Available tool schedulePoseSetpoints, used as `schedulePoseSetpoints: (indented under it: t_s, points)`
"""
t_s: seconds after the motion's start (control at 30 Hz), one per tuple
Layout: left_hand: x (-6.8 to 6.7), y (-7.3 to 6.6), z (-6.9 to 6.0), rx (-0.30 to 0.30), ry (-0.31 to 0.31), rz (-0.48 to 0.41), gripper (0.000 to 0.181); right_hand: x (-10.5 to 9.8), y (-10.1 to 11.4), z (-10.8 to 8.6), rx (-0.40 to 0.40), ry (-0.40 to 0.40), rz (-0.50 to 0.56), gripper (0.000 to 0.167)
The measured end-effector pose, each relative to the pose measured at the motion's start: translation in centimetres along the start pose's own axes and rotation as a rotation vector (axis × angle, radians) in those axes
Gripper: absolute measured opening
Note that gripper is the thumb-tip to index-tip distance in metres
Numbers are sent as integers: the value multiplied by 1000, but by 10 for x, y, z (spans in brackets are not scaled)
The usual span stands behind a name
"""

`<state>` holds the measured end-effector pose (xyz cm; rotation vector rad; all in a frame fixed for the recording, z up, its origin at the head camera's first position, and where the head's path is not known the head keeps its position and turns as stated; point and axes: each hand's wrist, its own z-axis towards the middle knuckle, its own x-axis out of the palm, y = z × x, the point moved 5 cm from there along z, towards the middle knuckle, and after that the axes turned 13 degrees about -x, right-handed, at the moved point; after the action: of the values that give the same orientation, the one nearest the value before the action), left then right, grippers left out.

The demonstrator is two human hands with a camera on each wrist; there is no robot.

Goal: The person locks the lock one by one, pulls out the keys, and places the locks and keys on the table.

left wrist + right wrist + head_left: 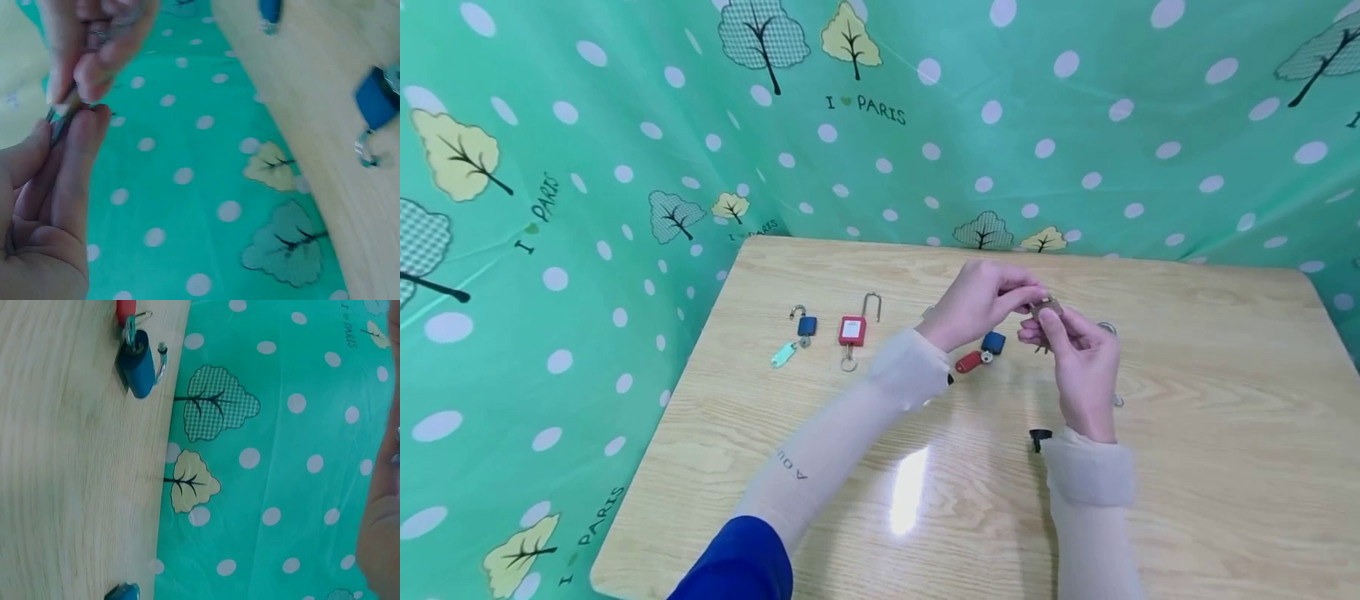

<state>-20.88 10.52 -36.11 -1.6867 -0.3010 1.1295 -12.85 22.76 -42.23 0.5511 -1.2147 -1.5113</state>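
Observation:
Above the back of the table, both hands meet at a small brown padlock. My left hand pinches its metal top, the shackle end, between thumb and fingers. My right hand grips the body from below, and a bit of metal like a key hangs under its fingers. In the left wrist view the left hand and the right hand close in on the lock, seen edge-on and partly hidden. Only an edge of the right hand shows in the right wrist view.
To the left lie an open blue padlock with a green tag and a red padlock with a tall shackle. Below the hands is another blue padlock with a red tag. A metal shackle shows behind the right hand.

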Motion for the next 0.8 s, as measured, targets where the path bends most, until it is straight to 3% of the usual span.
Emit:
schedulePoseSetpoints:
  t_s: [0.17, 0.43, 0.7, 0.8]
  points:
    - [-4, -11, -3, 59, -21, 29, 18, 1, 4, 3, -66, 29, 21, 27]
    - [5, -9, 5, 147, -80, 222, 20, 0, -2, 1, -25, -17, 48, 29]
    - [8, 4, 9, 5, -31, 200, 23, 0, -12, -4, 190, -27, -8, 36]
    - [6, 5, 12, -31, -31, 195, 24, 2, -11, -4, 209, 4, -4, 37]
